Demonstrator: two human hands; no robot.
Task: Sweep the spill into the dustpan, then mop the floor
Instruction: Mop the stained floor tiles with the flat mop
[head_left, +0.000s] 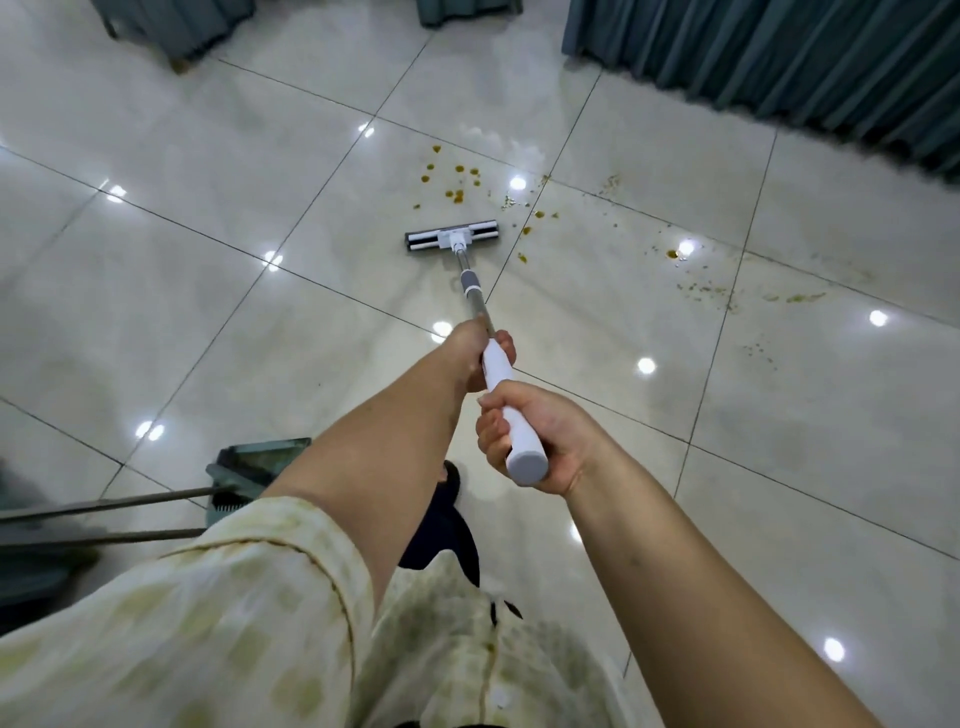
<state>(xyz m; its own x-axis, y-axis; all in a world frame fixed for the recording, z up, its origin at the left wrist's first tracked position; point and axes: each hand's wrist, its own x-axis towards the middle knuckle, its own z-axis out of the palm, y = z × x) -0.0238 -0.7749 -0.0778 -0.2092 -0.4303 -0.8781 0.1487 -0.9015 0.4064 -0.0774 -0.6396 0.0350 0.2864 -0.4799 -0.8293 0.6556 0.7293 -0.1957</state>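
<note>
Reference: mop head (451, 240), which lay flat on the glossy tiled floor (208, 234). I logged the mop shaft (474, 291) running from it back toward the person, with both hands on it. The left hand (470, 358) was curled round the shaft where bare metal met the white grip (497, 376), the nearer of the two to the mop head. The right hand (540, 441) sat behind it, fingers and thumb wrapped tight round the grip just short of its grey end cap. Spill (456, 182): orange-brown drops just beyond the mop head, apart from it, with more drops and fine crumbs trailing off to its right. The green dustpan (262, 460) stood well behind and left of the mop head, partly hidden by the left forearm; I could not tell what it held. Two thin poles (104, 506) ran from beside it out of frame. A teal curtain (779, 57) hung far beyond and right of the mop head.
</note>
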